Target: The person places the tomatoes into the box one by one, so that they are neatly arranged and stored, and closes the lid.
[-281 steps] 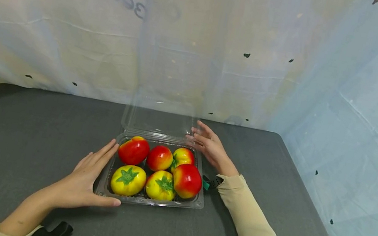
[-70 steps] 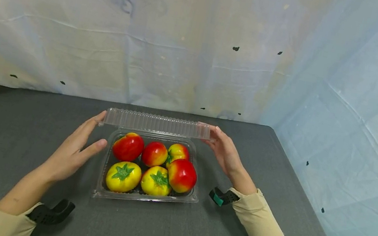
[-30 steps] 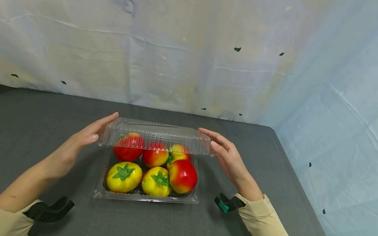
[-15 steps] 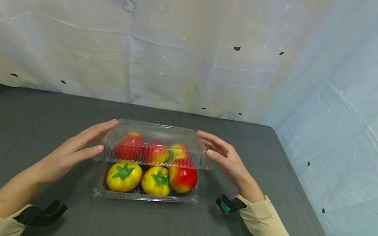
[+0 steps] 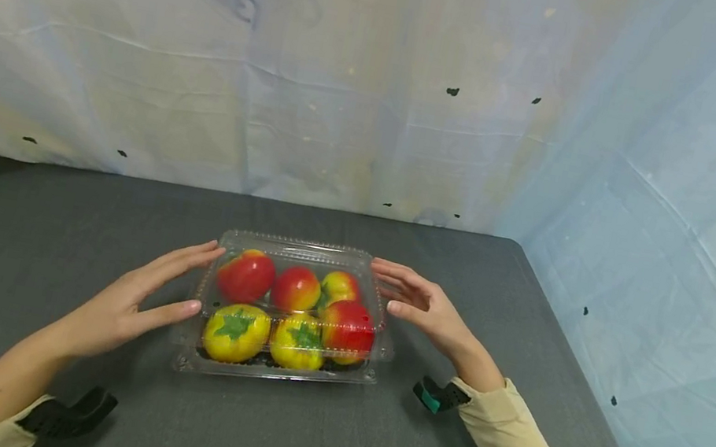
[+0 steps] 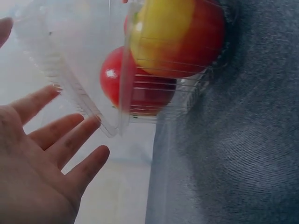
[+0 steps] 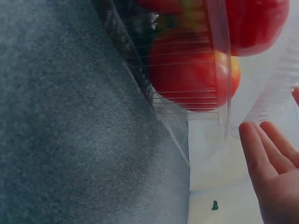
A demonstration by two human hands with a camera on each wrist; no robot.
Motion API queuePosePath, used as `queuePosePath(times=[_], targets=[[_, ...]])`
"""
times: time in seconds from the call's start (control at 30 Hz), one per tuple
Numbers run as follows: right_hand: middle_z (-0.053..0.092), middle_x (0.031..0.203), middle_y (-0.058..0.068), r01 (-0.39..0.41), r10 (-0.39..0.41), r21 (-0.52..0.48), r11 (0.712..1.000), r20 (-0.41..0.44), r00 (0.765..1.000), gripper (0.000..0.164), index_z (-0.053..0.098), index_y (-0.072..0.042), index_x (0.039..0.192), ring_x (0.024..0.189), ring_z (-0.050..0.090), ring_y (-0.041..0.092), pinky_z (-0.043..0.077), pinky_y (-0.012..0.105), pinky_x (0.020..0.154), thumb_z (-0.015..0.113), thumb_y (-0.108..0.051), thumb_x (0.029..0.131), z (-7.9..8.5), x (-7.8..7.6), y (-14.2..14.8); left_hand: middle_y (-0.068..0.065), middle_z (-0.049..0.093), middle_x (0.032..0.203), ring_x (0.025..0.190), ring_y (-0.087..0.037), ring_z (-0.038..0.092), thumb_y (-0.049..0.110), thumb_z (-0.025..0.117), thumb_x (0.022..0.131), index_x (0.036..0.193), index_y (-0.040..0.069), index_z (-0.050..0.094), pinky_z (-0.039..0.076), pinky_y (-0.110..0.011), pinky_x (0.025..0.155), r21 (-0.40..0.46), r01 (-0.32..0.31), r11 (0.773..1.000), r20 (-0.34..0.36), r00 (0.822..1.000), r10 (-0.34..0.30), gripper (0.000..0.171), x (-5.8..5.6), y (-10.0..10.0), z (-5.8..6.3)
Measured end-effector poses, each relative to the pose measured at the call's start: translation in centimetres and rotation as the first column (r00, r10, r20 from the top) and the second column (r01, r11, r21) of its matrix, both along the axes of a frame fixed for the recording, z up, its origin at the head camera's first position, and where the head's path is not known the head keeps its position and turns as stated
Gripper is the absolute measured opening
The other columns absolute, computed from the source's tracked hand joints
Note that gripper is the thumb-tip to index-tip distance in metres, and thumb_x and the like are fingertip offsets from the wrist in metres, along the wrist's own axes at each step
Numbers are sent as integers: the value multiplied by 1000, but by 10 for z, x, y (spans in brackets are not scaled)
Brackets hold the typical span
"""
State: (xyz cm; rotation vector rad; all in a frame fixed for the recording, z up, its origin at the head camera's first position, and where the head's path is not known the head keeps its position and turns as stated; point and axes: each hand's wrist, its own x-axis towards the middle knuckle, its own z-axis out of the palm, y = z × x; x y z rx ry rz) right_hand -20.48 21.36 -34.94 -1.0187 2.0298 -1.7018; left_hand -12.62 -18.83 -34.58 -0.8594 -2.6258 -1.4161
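Note:
A clear plastic hinged fruit box stands on the table. Its tray [image 5: 276, 378] holds several round red and yellow fruits [image 5: 235, 334], some with green star-shaped tops. Above them the lid [image 5: 296, 245] leans down over the tray, its front edge still raised. My left hand [image 5: 120, 305] touches the lid's left side with straight, spread fingers, the thumb near its front corner. On the opposite side, my right hand [image 5: 431, 315] lays extended fingertips against the lid. Both wrist views show a gap between the lid [image 6: 77, 93] and the tray's ribbed wall [image 7: 187, 100].
The dark grey cloth-covered table [image 5: 62, 227] surrounds the box. Behind it hangs a pale sheet [image 5: 345, 133], and another bluish sheet [image 5: 666, 270] stands on the right. Black wrist straps [image 5: 68, 416] are on both wrists.
Fully upright at first, the lid has swung forward and down until it covers nearly all the fruits. Both hands have moved down and towards me with it. The tray stays put over the last second.

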Motion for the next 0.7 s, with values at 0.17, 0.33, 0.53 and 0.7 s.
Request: queuePosePath(times=[0.17,0.33,0.53,0.7], targets=[[30,152,24,-9,9,3,1000,2,1000,67,35,8,143,139,33,35,33,37,113,63,-27,93,-2,4,1,-8,22,158,140,-44,24,14,58,95,150,21,33,25,-76,92,-22,-10,1000,7,1000,10,62,1,1,-3],[28,153,22,-2,2,23,1000,-10,1000,63,38,8,141,139,33,34,30,48,113,64,-22,93,-2,6,0,-7,21,159,141,-44,22,14,62,92,150,20,34,24,-75,91,-20,-11,1000,4,1000,11,64,2,1,-5],[34,151,15,62,-55,108,992,-70,996,57,44,0,141,137,38,33,33,52,110,66,-14,91,-3,11,-3,-2,20,159,141,-44,21,14,65,90,149,19,35,25,-75,91,-21,-11,1000,-5,1000,11,67,4,2,-7],[39,148,12,135,-113,184,974,-128,985,58,45,-4,141,133,42,30,40,49,106,69,-14,89,2,19,-8,-3,18,159,142,-44,19,14,63,92,152,22,30,24,-76,90,-19,-17,1000,25,1000,17,69,3,2,-9]])
